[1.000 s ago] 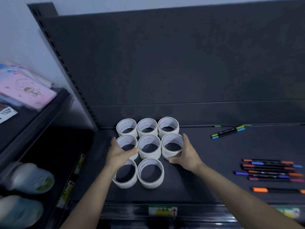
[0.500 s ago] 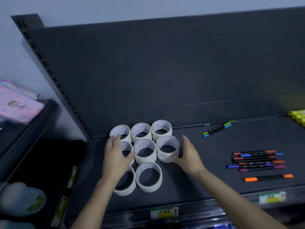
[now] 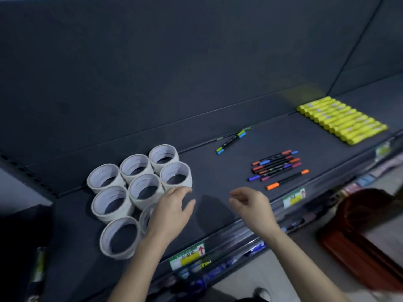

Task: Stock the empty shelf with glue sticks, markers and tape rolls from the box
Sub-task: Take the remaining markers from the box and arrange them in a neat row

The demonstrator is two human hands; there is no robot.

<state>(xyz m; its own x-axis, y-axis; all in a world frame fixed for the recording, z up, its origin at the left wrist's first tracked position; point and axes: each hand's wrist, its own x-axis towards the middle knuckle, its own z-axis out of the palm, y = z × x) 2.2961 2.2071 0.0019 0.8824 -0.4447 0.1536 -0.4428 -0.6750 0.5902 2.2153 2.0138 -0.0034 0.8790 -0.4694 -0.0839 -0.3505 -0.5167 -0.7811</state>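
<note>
Logging nearest first: red-brown bin on the floor, right of and nearer than the right-hand fingers. Blurred, cut off by the frame edge, contents not readable. Below both sets of fingers, under the front rail with its price labels, a lower tier of bluish goods, too smeared to identify.

Noted left hand: fingers relaxed, slightly apart, gripping nothing. Laid over one half-hidden roll, covering most of it; contact or gap not determinable. Noted right hand: fingers loosely curled, tips apart, holding nothing, above bare dark shelf.

Counted eight tape rolls: white, cores open upward, packed touching in a cluster left of and beyond the left fingertips. Nearest one just left of the left wrist.

Beyond the right fingertips, markers: thin black barrels, coloured caps, lying side by side. One orange-capped marker set apart, closest to those fingers. Blue- and green-tipped pair farther back, by the rear panel.

Far right of the right fingers, glue sticks: yellow, lying in one tight row near the back; label print illegible.
</note>
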